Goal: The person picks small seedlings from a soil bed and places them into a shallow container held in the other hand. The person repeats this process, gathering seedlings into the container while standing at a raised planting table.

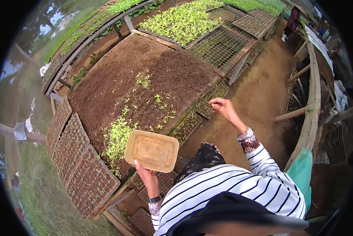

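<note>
A shallow rectangular tan plastic tub (151, 151), stained inside, is in my left hand (147, 174). My thumb lies over its near left rim, and the other fingers are mostly hidden below. The tub is over the front edge of a bench spread with dark brown soil (176, 73). Beside the tub lies a heap of loose pale-green seedlings (117, 137), with smaller scattered clumps (143, 80) farther up the soil. My right hand (220, 106) hovers past the bench's right edge, fingers curled towards the thumb. Whether something small is pinched there I cannot tell.
Cell trays with small seedlings (85, 174) line the bench's left end. More trays (188, 126) sit lower along its right side. Beyond the soil are a leafy seedling tray (182, 23) and wire mesh (220, 44). A dirt path (250, 88) separates the bench from a wooden rail (312, 88). Another person (293, 20) stands far up the path.
</note>
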`<state>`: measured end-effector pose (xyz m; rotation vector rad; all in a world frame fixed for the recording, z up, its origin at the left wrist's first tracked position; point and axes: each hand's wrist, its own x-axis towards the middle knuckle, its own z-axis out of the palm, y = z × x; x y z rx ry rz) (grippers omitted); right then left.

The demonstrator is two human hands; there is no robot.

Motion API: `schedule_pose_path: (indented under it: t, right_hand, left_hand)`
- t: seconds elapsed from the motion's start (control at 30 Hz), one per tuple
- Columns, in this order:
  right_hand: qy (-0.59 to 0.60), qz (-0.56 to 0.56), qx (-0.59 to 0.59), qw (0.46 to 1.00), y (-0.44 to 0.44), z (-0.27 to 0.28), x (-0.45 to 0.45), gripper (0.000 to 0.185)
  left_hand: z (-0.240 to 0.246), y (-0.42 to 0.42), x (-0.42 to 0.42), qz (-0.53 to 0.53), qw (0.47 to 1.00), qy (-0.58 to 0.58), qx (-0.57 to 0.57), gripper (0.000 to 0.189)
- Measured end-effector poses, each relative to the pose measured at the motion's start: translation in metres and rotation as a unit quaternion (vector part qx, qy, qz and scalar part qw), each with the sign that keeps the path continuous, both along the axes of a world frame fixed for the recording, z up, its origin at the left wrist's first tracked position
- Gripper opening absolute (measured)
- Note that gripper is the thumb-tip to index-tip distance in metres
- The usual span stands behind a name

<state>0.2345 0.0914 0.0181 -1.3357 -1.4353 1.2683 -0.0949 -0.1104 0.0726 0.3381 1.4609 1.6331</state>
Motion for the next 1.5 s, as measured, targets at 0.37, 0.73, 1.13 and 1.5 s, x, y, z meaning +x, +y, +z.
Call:
schedule_pose_path:
  t: [0.37, 0.73, 1.13, 1.5]
  right_hand:
    - [-0.293, 0.114, 0.3, 0.901, 0.232, -0.045, -0.013, 0.021]
    - [-0.261, 0.208, 0.224, 0.915, 0.281, -0.009, 0.024, 0.014]
    - [-0.232, 0.285, 0.291, 0.883, 0.302, -0.015, -0.012, 0.015]
    - [-0.172, 0.251, 0.218, 0.928, 0.295, -0.002, -0.05, 0.014]
  left_hand:
    - [-0.006, 0.086, 0.068, 0.161, 0.987, -0.011, -0.025, 0.07]
    - [-0.011, 0.144, 0.121, 0.313, 0.946, -0.015, -0.084, 0.07]
    - [-0.007, 0.136, 0.131, 0.304, 0.951, -0.021, -0.052, 0.064]
    - [-0.005, 0.092, 0.121, 0.343, 0.938, -0.028, -0.045, 0.062]
